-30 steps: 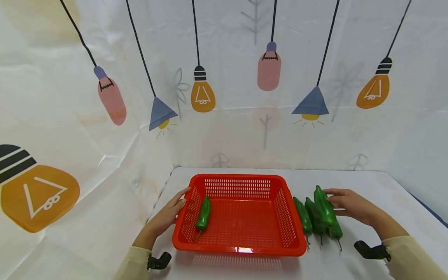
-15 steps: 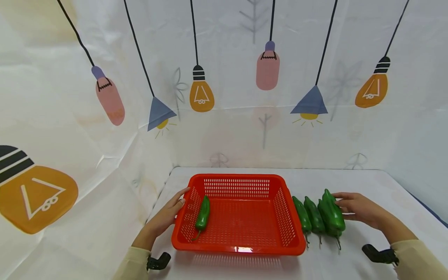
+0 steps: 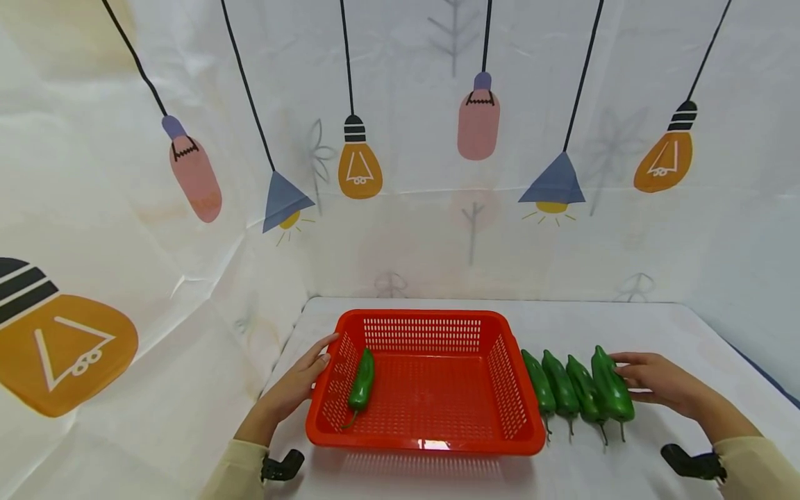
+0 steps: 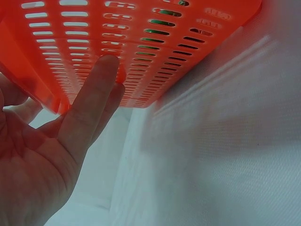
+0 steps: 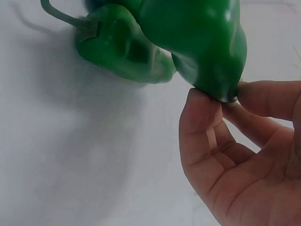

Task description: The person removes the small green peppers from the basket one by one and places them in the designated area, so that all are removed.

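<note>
Fingers (image 5: 197,127) of your right hand (image 3: 669,382) pinch the tip of the outermost green pepper (image 3: 612,392) on the white table (image 3: 587,479), beside three more peppers (image 3: 561,389) right of the red basket (image 3: 375,439); your left hand (image 3: 294,385), fingers extended, touches the basket's rim and outer wall, another pepper (image 3: 361,385) lying inside at left.

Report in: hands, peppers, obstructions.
Left hand against red basket, lone pepper inside. Right hand pinching rightmost pepper, neighboring pepper close alongside. No obstruction visible.
</note>
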